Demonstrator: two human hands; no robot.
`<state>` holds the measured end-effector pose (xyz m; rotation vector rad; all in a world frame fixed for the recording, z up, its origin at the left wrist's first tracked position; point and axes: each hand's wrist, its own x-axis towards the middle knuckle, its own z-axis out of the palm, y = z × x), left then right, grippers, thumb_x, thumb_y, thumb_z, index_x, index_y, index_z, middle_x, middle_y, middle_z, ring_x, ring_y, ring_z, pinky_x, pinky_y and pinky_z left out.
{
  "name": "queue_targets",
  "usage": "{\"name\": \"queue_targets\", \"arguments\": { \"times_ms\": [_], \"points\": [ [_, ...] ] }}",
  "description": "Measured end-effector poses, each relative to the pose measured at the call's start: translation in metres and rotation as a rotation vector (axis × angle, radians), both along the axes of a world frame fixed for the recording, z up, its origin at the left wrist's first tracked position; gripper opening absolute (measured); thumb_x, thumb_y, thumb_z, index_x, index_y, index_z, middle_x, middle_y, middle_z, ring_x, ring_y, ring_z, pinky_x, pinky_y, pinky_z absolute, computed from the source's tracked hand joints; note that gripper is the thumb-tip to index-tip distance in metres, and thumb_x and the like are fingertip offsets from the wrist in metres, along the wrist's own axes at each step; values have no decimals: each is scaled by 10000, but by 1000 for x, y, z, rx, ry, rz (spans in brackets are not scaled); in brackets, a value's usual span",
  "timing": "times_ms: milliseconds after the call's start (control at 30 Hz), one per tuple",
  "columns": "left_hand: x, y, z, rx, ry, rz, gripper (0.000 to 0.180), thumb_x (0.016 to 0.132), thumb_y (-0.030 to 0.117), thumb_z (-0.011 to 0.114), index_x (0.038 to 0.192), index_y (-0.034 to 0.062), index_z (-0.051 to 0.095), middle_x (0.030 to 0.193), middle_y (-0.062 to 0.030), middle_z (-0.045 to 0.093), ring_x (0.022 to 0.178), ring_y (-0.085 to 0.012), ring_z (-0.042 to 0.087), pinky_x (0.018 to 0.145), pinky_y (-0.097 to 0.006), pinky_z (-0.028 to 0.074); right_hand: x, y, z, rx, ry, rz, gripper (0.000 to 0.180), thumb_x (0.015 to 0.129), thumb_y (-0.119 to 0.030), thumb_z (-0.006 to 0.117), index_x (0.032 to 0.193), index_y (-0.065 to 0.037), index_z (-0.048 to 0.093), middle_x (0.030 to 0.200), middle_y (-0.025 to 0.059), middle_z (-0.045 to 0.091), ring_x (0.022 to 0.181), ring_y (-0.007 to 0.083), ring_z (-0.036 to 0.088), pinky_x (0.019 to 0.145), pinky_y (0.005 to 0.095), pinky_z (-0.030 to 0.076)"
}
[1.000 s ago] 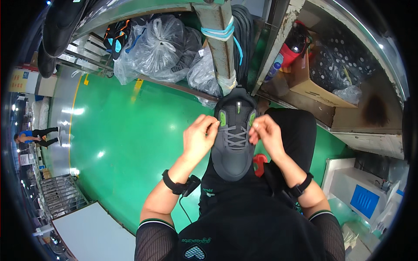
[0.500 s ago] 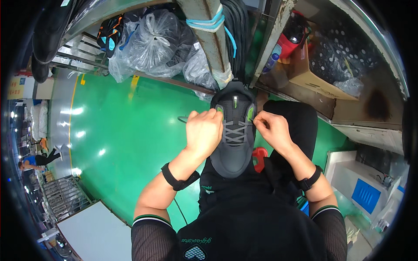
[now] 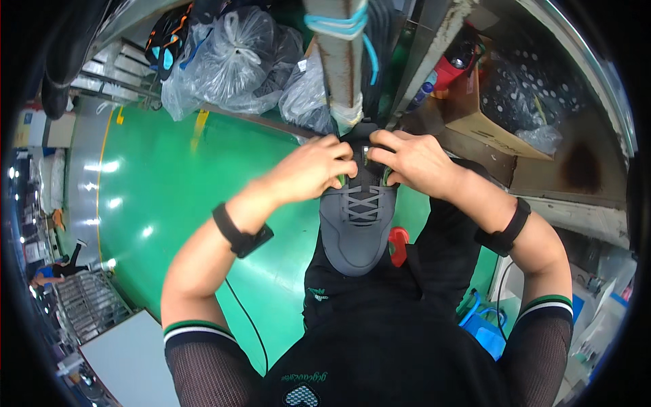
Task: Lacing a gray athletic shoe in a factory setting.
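A dark grey sneaker (image 3: pixel 357 239) with crisscrossed grey laces (image 3: pixel 362 205) sits in front of my body, toe toward me. Green patches show on both sides of its opening. My left hand (image 3: pixel 317 167) is at the left side of the opening, fingers bent and thumb against the upper edge. From the other side, my right hand (image 3: pixel 417 161) has its fingers curled over the tongue (image 3: pixel 365 178) area and its thumb by the right green patch. Both hands appear to grip the shoe's edges. The fingers partly cover the collar and the lace ends.
A rusty post (image 3: pixel 339 71) tied with blue cord stands just beyond the shoe. Clear plastic bags (image 3: pixel 237 61) lie on a rack at far left. At right, a metal shelf holds a cardboard box (image 3: pixel 491 125). A red object (image 3: pixel 399 245) is beside the shoe; green floor (image 3: pixel 176 203) spreads left.
Both hands left the lace ends, which they held out to either side, and moved onto the shoe's opening and tongue. My elbows have spread outward.
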<state>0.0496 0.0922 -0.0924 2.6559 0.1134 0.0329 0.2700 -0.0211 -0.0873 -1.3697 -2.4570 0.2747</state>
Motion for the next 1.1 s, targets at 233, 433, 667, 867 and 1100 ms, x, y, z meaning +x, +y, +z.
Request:
{"name": "queue_targets", "arguments": {
  "times_ms": [233, 433, 667, 867, 1100],
  "points": [
    [-2, 24, -10, -208, 129, -17, 247, 695, 160, 751, 829, 94, 554, 877, -28, 543, 940, -251, 513, 838, -405, 396, 23, -8, -27, -333, 101, 34, 228, 738, -156, 737, 874, -63, 579, 883, 78, 523, 813, 276, 599, 670, 396, 492],
    [15, 30, -7, -168, 290, -72, 214, 725, 196, 752, 864, 108, 615, 894, -47, 522, 957, -260, 515, 850, -395, 401, 27, 22, -20, -941, 208, -37, 246, 879, -291, 635, 900, -49, 677, 889, 70, 544, 868, 249, 580, 756, 366, 440],
    [43, 12, 2, -223, 590, 63, 127, 721, 230, 676, 750, 109, 701, 883, -70, 578, 935, -289, 540, 811, -393, 452, -3, 0, -33, -876, 443, -367, 79, 829, -168, 674, 820, -97, 707, 940, 79, 543, 888, 269, 562, 818, 354, 450],
    [27, -10, -22, -295, 293, 433, 130, 757, 196, 651, 761, 79, 710, 896, -98, 605, 951, -282, 548, 833, -378, 453, -58, -59, 19, -274, 803, -312, 98, 720, 4, 709, 773, -64, 664, 1088, 86, 503, 827, 219, 452, 742, 339, 417],
    [19, -43, 28, -1055, -316, 575, 112, 907, 113, 615, 891, 13, 664, 818, -28, 540, 764, -126, 510, 715, -272, 420, -53, -33, -18, -643, 1393, -116, 94, 929, -108, 577, 905, -26, 615, 1072, 72, 551, 774, 113, 499, 688, 240, 421]
  ]
}}
